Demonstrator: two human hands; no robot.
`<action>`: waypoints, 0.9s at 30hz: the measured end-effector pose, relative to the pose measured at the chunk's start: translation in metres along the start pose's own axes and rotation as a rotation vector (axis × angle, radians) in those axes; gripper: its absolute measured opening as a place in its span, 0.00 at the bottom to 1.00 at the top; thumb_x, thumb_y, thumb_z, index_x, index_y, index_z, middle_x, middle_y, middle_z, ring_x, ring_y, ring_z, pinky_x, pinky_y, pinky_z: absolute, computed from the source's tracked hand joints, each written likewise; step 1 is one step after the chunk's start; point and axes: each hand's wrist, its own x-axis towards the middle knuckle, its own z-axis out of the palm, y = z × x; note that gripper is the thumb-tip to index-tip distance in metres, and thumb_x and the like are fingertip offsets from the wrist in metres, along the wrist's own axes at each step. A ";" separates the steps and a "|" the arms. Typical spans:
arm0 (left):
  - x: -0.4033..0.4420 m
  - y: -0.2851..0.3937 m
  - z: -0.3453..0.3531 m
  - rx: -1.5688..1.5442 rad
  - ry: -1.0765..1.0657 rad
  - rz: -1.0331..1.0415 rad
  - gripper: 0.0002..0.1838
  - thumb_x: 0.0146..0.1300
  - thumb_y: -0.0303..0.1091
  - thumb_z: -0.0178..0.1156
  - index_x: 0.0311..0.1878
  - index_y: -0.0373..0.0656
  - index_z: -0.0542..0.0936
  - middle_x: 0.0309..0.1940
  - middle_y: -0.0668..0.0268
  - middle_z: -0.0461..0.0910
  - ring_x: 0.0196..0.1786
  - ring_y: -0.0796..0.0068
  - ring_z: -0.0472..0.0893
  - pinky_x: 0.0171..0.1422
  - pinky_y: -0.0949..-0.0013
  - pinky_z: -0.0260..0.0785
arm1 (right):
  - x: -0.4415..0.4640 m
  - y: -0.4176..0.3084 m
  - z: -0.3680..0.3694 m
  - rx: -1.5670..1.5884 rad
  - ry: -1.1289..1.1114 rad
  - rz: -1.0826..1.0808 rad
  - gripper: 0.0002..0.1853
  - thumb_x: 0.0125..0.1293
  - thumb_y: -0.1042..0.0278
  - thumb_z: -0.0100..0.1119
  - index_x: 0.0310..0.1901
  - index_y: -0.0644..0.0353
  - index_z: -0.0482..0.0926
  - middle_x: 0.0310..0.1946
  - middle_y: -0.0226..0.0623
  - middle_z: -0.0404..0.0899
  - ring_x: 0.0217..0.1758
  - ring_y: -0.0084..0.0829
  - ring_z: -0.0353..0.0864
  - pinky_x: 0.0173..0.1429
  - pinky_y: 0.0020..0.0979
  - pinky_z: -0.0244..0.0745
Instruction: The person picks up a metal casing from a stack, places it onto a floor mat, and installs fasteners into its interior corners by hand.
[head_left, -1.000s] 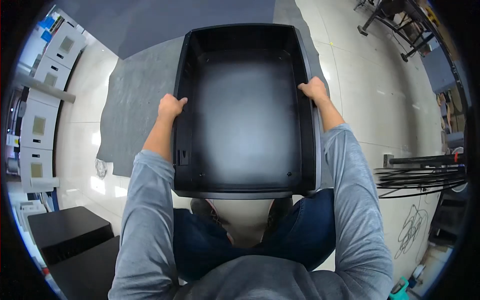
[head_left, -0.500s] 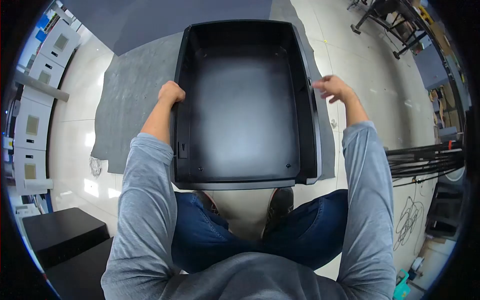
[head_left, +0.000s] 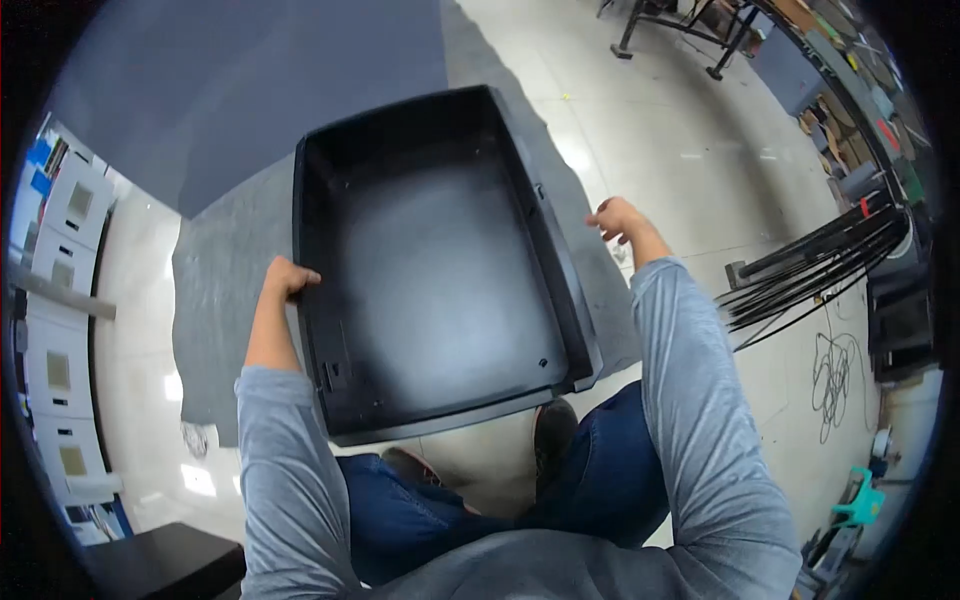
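A large, shallow black open box (head_left: 440, 290) with raised walls lies in front of me, slightly askew in the view. On its left rim rests my left hand (head_left: 290, 276), thumb over the wall and fingers hidden around the outside. My right hand (head_left: 618, 218) hovers to the right of the box, apart from the right wall. Its fingers are loosely bent and spread, with nothing seen in them. Small dark holes or fittings show in the box floor near the corners.
Beneath the box is a grey mat (head_left: 225, 300) on a shiny tiled floor. A big dark grey panel (head_left: 270, 90) spans the far left. Bundled black cables (head_left: 830, 260) jut in at right, near a loose cord (head_left: 835, 385). A dark block (head_left: 165, 560) stands lower left.
The whole view has swung, so box and room look tilted and shifted. My right hand has gone from close beside the right rim to farther off it. My left hand stays on the left rim.
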 end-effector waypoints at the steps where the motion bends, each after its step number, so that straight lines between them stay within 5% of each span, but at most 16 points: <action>1: -0.011 0.001 -0.003 -0.111 0.006 0.032 0.30 0.42 0.40 0.77 0.44 0.27 0.80 0.35 0.51 0.85 0.34 0.60 0.86 0.36 0.58 0.81 | -0.004 -0.004 0.000 0.016 -0.022 0.000 0.27 0.61 0.55 0.67 0.57 0.64 0.76 0.47 0.45 0.82 0.42 0.40 0.87 0.41 0.48 0.81; 3: -0.026 0.010 -0.009 -0.100 -0.046 -0.026 0.32 0.44 0.39 0.77 0.48 0.25 0.79 0.38 0.50 0.84 0.37 0.58 0.86 0.40 0.54 0.81 | -0.018 -0.021 -0.003 0.222 0.049 -0.107 0.27 0.60 0.57 0.67 0.56 0.66 0.76 0.47 0.45 0.82 0.40 0.39 0.87 0.41 0.48 0.81; 4: -0.030 0.016 -0.016 -0.099 -0.071 -0.061 0.33 0.45 0.39 0.78 0.50 0.24 0.78 0.39 0.49 0.84 0.39 0.56 0.85 0.42 0.53 0.81 | -0.017 -0.037 -0.005 0.366 0.159 -0.201 0.26 0.60 0.60 0.68 0.55 0.68 0.76 0.43 0.45 0.83 0.39 0.36 0.87 0.39 0.39 0.81; 7: 0.024 0.017 -0.053 0.178 0.528 0.464 0.32 0.48 0.44 0.75 0.50 0.27 0.79 0.41 0.49 0.84 0.47 0.59 0.85 0.55 0.62 0.77 | -0.032 -0.117 -0.050 0.810 0.545 -0.647 0.24 0.57 0.63 0.68 0.52 0.70 0.78 0.31 0.39 0.84 0.30 0.25 0.84 0.36 0.27 0.78; 8: -0.014 0.057 -0.090 -0.052 0.544 0.435 0.35 0.50 0.44 0.74 0.56 0.28 0.77 0.49 0.47 0.82 0.54 0.63 0.81 0.63 0.67 0.70 | -0.062 -0.146 -0.074 0.837 0.740 -0.807 0.20 0.58 0.63 0.68 0.49 0.69 0.80 0.28 0.36 0.83 0.27 0.22 0.80 0.35 0.26 0.75; 11: -0.165 0.138 -0.167 -0.892 0.629 1.034 0.20 0.62 0.39 0.67 0.53 0.36 0.81 0.42 0.63 0.82 0.45 0.71 0.80 0.56 0.68 0.72 | -0.224 -0.202 -0.120 1.102 0.909 -1.363 0.13 0.60 0.65 0.67 0.43 0.64 0.83 0.27 0.30 0.81 0.29 0.19 0.77 0.37 0.23 0.72; 12: -0.211 0.143 -0.184 -0.884 0.611 1.320 0.16 0.64 0.35 0.64 0.52 0.37 0.81 0.47 0.59 0.81 0.48 0.70 0.80 0.58 0.67 0.72 | -0.272 -0.202 -0.125 1.107 0.942 -1.548 0.14 0.60 0.64 0.67 0.43 0.64 0.83 0.27 0.30 0.80 0.30 0.20 0.77 0.38 0.23 0.72; 13: -0.248 0.139 -0.196 -0.797 0.584 1.627 0.20 0.71 0.42 0.53 0.55 0.35 0.78 0.52 0.57 0.78 0.54 0.68 0.77 0.64 0.65 0.65 | -0.315 -0.195 -0.123 1.062 0.954 -1.733 0.15 0.59 0.62 0.66 0.43 0.65 0.82 0.27 0.30 0.79 0.31 0.21 0.77 0.39 0.24 0.71; 16: -0.350 0.110 -0.192 -0.222 0.638 2.107 0.21 0.72 0.43 0.48 0.56 0.35 0.77 0.57 0.54 0.75 0.58 0.63 0.76 0.68 0.60 0.62 | -0.408 -0.166 -0.110 0.785 0.781 -2.192 0.18 0.57 0.59 0.65 0.42 0.65 0.81 0.27 0.32 0.77 0.34 0.24 0.75 0.43 0.26 0.69; 20: -0.403 0.098 -0.159 0.021 0.703 2.239 0.21 0.72 0.43 0.49 0.56 0.35 0.77 0.56 0.54 0.76 0.57 0.64 0.76 0.67 0.61 0.62 | -0.459 -0.150 -0.094 0.439 0.478 -2.279 0.22 0.54 0.54 0.63 0.42 0.65 0.79 0.27 0.34 0.74 0.38 0.28 0.74 0.48 0.28 0.67; 27: -0.408 0.065 -0.148 0.011 0.854 2.098 0.21 0.71 0.42 0.50 0.56 0.36 0.77 0.55 0.55 0.76 0.56 0.65 0.76 0.66 0.62 0.62 | -0.471 -0.102 -0.100 0.621 0.582 -2.142 0.28 0.49 0.46 0.59 0.42 0.66 0.76 0.27 0.37 0.69 0.46 0.34 0.71 0.57 0.33 0.63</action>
